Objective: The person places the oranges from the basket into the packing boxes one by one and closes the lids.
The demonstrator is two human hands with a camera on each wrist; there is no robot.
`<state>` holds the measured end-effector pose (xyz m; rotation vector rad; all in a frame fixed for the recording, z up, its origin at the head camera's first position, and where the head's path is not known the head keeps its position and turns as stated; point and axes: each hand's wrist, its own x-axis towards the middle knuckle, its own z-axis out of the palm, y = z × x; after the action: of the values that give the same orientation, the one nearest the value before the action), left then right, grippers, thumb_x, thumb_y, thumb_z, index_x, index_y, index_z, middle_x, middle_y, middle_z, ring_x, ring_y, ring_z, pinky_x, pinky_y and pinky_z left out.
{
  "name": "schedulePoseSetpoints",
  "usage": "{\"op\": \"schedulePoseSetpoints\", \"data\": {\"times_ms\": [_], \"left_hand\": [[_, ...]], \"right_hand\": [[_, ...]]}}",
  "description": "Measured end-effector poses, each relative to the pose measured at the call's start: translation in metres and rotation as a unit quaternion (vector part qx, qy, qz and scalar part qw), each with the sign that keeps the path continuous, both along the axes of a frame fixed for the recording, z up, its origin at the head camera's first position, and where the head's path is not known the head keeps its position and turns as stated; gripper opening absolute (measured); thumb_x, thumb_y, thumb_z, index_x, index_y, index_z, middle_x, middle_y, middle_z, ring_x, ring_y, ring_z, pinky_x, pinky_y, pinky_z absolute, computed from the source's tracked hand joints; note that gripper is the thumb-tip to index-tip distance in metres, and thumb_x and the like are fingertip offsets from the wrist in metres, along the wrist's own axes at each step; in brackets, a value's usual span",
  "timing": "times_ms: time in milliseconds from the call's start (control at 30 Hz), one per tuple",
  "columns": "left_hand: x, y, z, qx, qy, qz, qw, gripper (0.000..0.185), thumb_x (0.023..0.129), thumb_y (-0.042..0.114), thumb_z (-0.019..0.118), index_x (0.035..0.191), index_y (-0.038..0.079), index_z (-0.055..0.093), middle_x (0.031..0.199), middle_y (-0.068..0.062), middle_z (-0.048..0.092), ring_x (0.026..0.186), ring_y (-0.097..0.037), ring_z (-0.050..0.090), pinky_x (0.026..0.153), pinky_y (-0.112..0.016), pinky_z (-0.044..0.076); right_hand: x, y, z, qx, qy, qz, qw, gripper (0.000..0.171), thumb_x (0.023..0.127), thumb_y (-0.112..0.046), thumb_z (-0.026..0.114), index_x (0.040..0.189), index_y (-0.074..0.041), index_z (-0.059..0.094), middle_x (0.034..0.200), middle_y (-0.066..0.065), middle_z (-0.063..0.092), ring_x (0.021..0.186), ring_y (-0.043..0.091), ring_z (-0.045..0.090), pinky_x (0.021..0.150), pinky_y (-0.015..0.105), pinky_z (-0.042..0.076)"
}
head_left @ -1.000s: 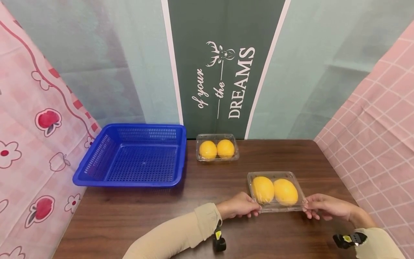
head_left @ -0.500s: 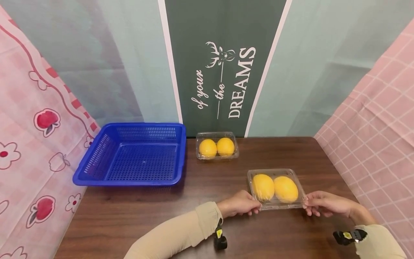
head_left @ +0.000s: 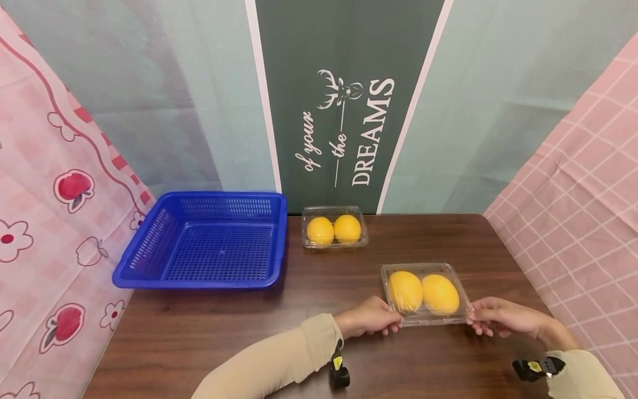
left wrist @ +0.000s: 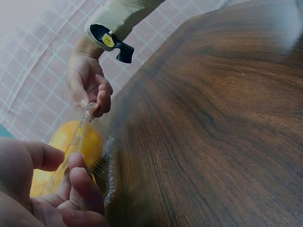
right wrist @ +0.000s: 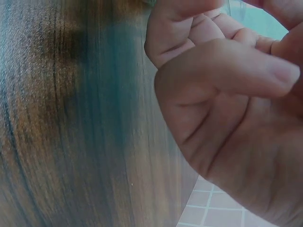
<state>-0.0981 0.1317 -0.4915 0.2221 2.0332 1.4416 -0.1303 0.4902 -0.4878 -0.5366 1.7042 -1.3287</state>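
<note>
A clear plastic clamshell box [head_left: 423,321] with two yellow-orange round fruits [head_left: 441,295] inside lies at the right of the table, its lid down. My left hand [head_left: 370,317] pinches its near left corner between thumb and fingers. At the near right corner, my right hand [head_left: 505,317] pinches the rim. The left wrist view shows the left hand [left wrist: 57,184] gripping the clear rim, with the fruit [left wrist: 75,139] behind it. In the right wrist view the right hand [right wrist: 227,94] has curled fingers, and the box is mostly hidden.
A blue plastic basket [head_left: 199,285] with slotted walls stands at the left of the brown table [head_left: 239,343]. Another clear box [head_left: 335,245] with two similar fruits sits at the back middle. Patterned cloths [head_left: 593,183] hang along the sides and back.
</note>
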Motion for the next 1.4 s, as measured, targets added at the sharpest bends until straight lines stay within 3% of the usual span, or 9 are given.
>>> {"op": "schedulePoseSetpoints", "data": {"times_ms": [167, 467, 567, 767, 1000, 1100, 1233, 1400], "left_hand": [[0.0003, 0.001, -0.0009, -0.002, 0.001, 0.0, 1.0, 0.03, 0.093, 0.014, 0.066, 0.064, 0.008, 0.067, 0.051, 0.007, 0.05, 0.043, -0.005, 0.035, 0.038, -0.018, 0.022], [-0.001, 0.0007, -0.0014, 0.0, 0.008, -0.005, 1.0, 0.03, 0.093, 0.012, 0.066, 0.063, 0.006, 0.066, 0.048, 0.008, 0.048, 0.041, -0.003, 0.033, 0.038, -0.018, 0.021], [-0.0019, 0.0001, -0.0014, -0.001, 0.007, -0.013, 0.9999, 0.03, 0.093, 0.012, 0.066, 0.064, 0.005, 0.067, 0.049, 0.007, 0.048, 0.042, -0.003, 0.033, 0.038, -0.018, 0.022], [-0.0035, -0.0008, -0.0009, -0.002, 0.009, -0.022, 0.9997, 0.028, 0.094, 0.012, 0.066, 0.068, 0.002, 0.068, 0.05, 0.007, 0.049, 0.043, -0.004, 0.033, 0.039, -0.019, 0.022], [-0.0017, -0.0005, -0.0004, 0.004, 0.003, -0.016, 0.9999, 0.033, 0.094, 0.012, 0.065, 0.061, 0.009, 0.062, 0.051, 0.006, 0.049, 0.044, -0.005, 0.034, 0.039, -0.018, 0.023], [-0.0008, 0.0004, -0.001, 0.007, 0.002, -0.006, 1.0, 0.034, 0.094, 0.012, 0.065, 0.06, 0.012, 0.061, 0.051, 0.007, 0.049, 0.045, -0.005, 0.036, 0.039, -0.018, 0.023], [-0.0013, 0.0012, -0.0019, 0.011, 0.004, 0.005, 0.9999, 0.032, 0.093, 0.013, 0.066, 0.061, 0.011, 0.062, 0.053, 0.006, 0.051, 0.045, -0.005, 0.037, 0.039, -0.018, 0.023], [-0.0049, 0.0018, -0.0037, 0.024, 0.015, 0.018, 0.9994, 0.028, 0.093, 0.013, 0.066, 0.065, 0.009, 0.063, 0.054, 0.006, 0.051, 0.046, -0.006, 0.038, 0.039, -0.018, 0.025]], "right_hand": [[-0.001, -0.0005, -0.0008, -0.006, -0.005, 0.004, 1.0, 0.026, 0.108, -0.001, 0.033, 0.1, 0.021, 0.045, 0.075, 0.012, 0.052, 0.064, 0.0, 0.051, 0.041, 0.016, 0.022], [-0.0007, -0.0022, 0.0046, 0.013, -0.017, 0.002, 1.0, 0.03, 0.109, -0.005, 0.034, 0.101, 0.021, 0.047, 0.083, -0.006, 0.063, 0.064, 0.0, 0.051, 0.041, 0.017, 0.021], [0.0003, -0.003, 0.0058, 0.017, -0.019, -0.001, 1.0, 0.031, 0.109, -0.005, 0.034, 0.1, 0.021, 0.048, 0.081, -0.004, 0.062, 0.063, 0.001, 0.051, 0.04, 0.017, 0.021], [0.0017, -0.0038, 0.0066, 0.019, -0.016, -0.007, 1.0, 0.032, 0.109, -0.006, 0.034, 0.1, 0.02, 0.049, 0.077, 0.013, 0.058, 0.063, 0.002, 0.051, 0.041, 0.018, 0.023], [0.0021, -0.0022, 0.0042, 0.003, -0.025, -0.005, 1.0, 0.031, 0.109, -0.005, 0.032, 0.105, 0.023, 0.044, 0.088, -0.003, 0.067, 0.067, 0.002, 0.052, 0.043, 0.017, 0.025], [0.002, -0.0024, 0.0042, 0.004, -0.015, -0.005, 1.0, 0.031, 0.109, -0.005, 0.032, 0.105, 0.023, 0.045, 0.089, 0.0, 0.067, 0.068, 0.002, 0.053, 0.043, 0.017, 0.028], [0.0012, -0.0033, 0.0046, 0.014, 0.004, -0.01, 1.0, 0.032, 0.109, -0.005, 0.033, 0.104, 0.022, 0.048, 0.084, 0.016, 0.064, 0.068, 0.002, 0.053, 0.044, 0.017, 0.031], [-0.001, -0.0045, 0.0037, 0.028, 0.016, -0.031, 0.999, 0.035, 0.109, -0.008, 0.035, 0.106, 0.024, 0.047, 0.085, 0.006, 0.066, 0.069, 0.002, 0.056, 0.046, 0.017, 0.033]]}}
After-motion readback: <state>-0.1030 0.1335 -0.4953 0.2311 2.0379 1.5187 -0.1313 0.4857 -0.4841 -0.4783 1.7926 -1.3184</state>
